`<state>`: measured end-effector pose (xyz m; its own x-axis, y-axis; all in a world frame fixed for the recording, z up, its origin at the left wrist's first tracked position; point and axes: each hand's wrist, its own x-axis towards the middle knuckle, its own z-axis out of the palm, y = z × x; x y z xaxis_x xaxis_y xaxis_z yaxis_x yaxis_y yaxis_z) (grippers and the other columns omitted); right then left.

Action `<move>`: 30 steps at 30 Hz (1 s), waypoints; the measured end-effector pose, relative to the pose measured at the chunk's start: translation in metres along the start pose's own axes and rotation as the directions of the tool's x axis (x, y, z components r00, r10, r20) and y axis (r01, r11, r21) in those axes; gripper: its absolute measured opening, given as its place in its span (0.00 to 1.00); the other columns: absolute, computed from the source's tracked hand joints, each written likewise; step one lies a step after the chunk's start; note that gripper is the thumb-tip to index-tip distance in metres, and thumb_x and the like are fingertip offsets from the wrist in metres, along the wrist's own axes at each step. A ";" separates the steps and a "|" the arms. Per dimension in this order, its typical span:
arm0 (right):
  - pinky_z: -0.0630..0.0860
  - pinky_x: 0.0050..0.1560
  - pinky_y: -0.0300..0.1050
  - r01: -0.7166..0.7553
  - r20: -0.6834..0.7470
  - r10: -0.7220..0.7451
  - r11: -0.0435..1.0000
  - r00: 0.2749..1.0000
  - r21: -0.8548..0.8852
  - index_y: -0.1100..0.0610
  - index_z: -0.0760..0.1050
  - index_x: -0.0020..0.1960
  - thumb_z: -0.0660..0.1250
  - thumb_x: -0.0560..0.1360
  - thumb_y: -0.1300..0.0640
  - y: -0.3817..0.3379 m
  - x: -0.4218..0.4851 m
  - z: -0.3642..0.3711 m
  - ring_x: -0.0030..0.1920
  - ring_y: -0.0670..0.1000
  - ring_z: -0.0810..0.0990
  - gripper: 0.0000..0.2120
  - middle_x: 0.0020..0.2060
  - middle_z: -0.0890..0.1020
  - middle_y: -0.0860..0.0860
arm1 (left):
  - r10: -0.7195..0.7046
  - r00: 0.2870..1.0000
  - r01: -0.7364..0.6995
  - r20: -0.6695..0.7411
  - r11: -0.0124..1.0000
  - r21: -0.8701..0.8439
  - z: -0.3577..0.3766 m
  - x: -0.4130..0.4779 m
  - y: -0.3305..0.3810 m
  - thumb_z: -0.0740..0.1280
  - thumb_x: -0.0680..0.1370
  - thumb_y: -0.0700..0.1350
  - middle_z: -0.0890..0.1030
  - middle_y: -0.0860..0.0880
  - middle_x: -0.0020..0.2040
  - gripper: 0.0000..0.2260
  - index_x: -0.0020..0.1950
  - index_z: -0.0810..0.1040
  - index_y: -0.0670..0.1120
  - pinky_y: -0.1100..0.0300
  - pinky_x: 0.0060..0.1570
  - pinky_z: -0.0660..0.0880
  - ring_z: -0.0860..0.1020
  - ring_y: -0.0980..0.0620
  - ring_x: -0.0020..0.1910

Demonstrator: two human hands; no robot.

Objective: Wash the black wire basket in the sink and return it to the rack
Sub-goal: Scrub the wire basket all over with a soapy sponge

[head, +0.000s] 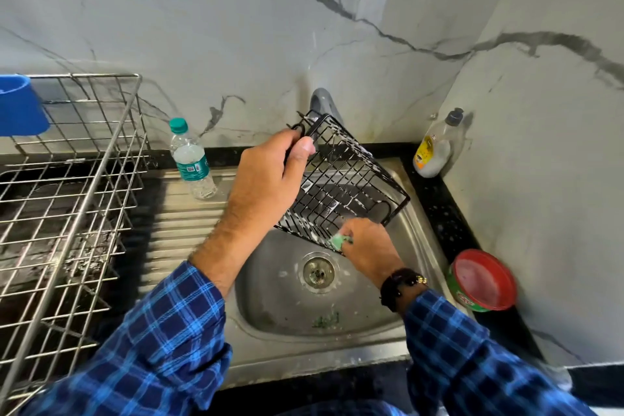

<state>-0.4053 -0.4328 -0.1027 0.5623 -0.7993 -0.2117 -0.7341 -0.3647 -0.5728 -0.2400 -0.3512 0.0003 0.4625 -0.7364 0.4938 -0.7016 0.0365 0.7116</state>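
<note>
The black wire basket point(351, 179) hangs tilted over the steel sink point(270, 297), with white suds on its wires. My left hand point(270, 176) grips its upper corner near the hooks. My right hand point(368, 246) holds a green scrub pad point(339, 241) against the basket's lower edge. The steel wire rack point(77, 179) stands on the counter to the left of the sink.
A grey tap point(322, 105) juts from the wall behind the basket. A water bottle point(192, 159) stands on the drainboard. A dish soap bottle point(437, 149) and a red-lidded tub point(483, 280) sit along the right counter. A blue bowl point(20, 105) hangs on the rack.
</note>
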 end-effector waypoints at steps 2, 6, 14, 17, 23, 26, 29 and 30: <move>0.74 0.35 0.28 0.015 -0.014 -0.015 1.000 1.000 0.007 0.52 0.77 0.47 0.66 0.80 0.58 -0.002 -0.001 0.001 0.42 0.40 0.79 0.04 0.50 0.83 0.47 | 0.009 1.000 -0.009 0.005 1.000 0.000 0.000 0.001 0.001 0.63 0.84 0.48 0.68 0.58 0.25 0.11 0.52 0.83 0.44 0.71 0.25 0.60 0.70 0.61 0.23; 0.69 0.31 0.22 0.142 -0.013 -0.142 0.989 0.990 0.030 0.50 0.81 0.52 0.67 0.80 0.57 -0.039 0.004 -0.002 0.38 0.33 0.76 0.05 0.47 0.82 0.43 | 0.035 0.999 -0.036 0.024 0.999 0.014 0.006 0.003 0.005 0.63 0.84 0.48 0.68 0.59 0.25 0.12 0.52 0.83 0.43 0.71 0.25 0.60 0.70 0.62 0.23; 0.78 0.41 0.31 0.084 0.003 -0.084 0.995 0.996 -0.048 0.51 0.77 0.51 0.65 0.81 0.56 -0.007 0.009 0.003 0.44 0.40 0.80 0.03 0.48 0.80 0.44 | 0.025 0.999 -0.025 0.021 0.999 0.037 0.004 -0.001 0.006 0.63 0.84 0.48 0.71 0.60 0.28 0.12 0.55 0.83 0.42 0.75 0.28 0.62 0.73 0.67 0.26; 0.81 0.48 0.37 0.120 0.015 -0.119 0.963 0.993 -0.241 0.54 0.79 0.54 0.64 0.82 0.58 0.012 0.012 0.009 0.45 0.44 0.81 0.06 0.49 0.82 0.50 | 0.016 1.000 -0.016 0.014 0.999 0.048 0.002 -0.002 0.008 0.63 0.84 0.47 0.69 0.61 0.26 0.11 0.54 0.83 0.42 0.74 0.26 0.61 0.72 0.67 0.25; 0.79 0.58 0.42 0.120 -0.054 -0.170 0.852 0.984 -0.510 0.58 0.73 0.64 0.70 0.75 0.65 0.012 0.026 -0.030 0.56 0.50 0.78 0.19 0.60 0.74 0.55 | 0.031 0.991 -0.047 0.134 0.992 0.117 0.005 0.008 0.011 0.61 0.84 0.54 0.78 0.55 0.33 0.15 0.55 0.83 0.46 0.66 0.28 0.65 0.73 0.62 0.28; 0.79 0.57 0.44 0.116 -0.004 -0.157 0.750 0.988 -0.651 0.59 0.72 0.66 0.73 0.73 0.65 0.017 0.023 -0.036 0.56 0.52 0.78 0.23 0.65 0.71 0.57 | 0.052 0.989 -0.067 0.139 0.992 0.104 0.010 0.010 0.015 0.60 0.83 0.56 0.79 0.54 0.35 0.16 0.55 0.82 0.47 0.61 0.30 0.70 0.76 0.57 0.31; 0.79 0.56 0.44 0.120 -0.011 -0.175 0.720 0.985 -0.683 0.58 0.73 0.65 0.72 0.74 0.65 0.018 0.026 -0.035 0.56 0.52 0.78 0.21 0.61 0.74 0.56 | 0.078 0.987 -0.098 0.141 0.986 0.135 0.013 0.014 0.017 0.60 0.83 0.56 0.77 0.55 0.33 0.15 0.53 0.81 0.48 0.63 0.30 0.66 0.75 0.58 0.31; 0.79 0.54 0.43 0.114 -0.013 -0.163 0.744 0.987 -0.658 0.58 0.74 0.63 0.71 0.75 0.65 0.014 0.027 -0.032 0.55 0.52 0.79 0.18 0.59 0.76 0.55 | 0.088 0.987 -0.108 0.136 0.983 0.148 0.015 0.016 0.017 0.60 0.83 0.56 0.78 0.54 0.33 0.15 0.53 0.81 0.48 0.64 0.31 0.66 0.75 0.57 0.31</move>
<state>-0.4125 -0.4743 -0.0910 0.6694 -0.7353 -0.1058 -0.7325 -0.6770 0.0707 -0.2529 -0.3718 0.0130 0.3211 -0.8154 0.4817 -0.8196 0.0156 0.5727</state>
